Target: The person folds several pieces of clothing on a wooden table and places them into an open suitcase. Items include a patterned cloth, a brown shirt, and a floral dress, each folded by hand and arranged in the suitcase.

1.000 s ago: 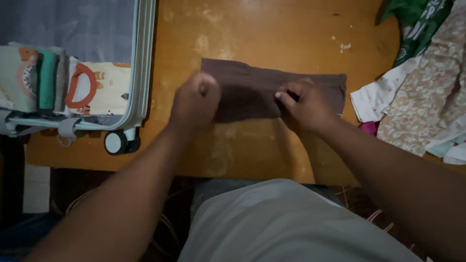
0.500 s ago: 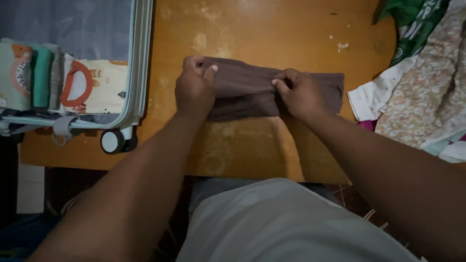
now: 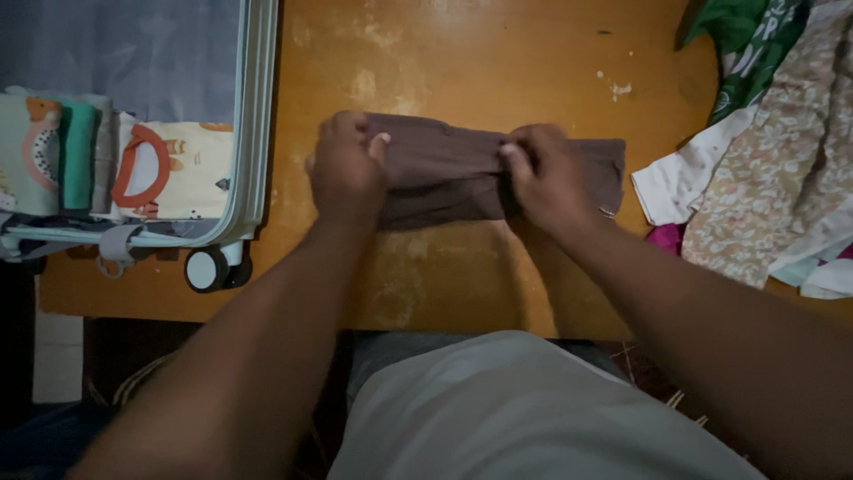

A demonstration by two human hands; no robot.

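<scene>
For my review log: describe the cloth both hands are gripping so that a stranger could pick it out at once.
On the worn orange-brown wooden table, between the open pale suitcase and the heap of patterned clothes, lies a plain brown folded cloth. The left hand and right hand grip it. It alone is dark and unpatterned.
</scene>
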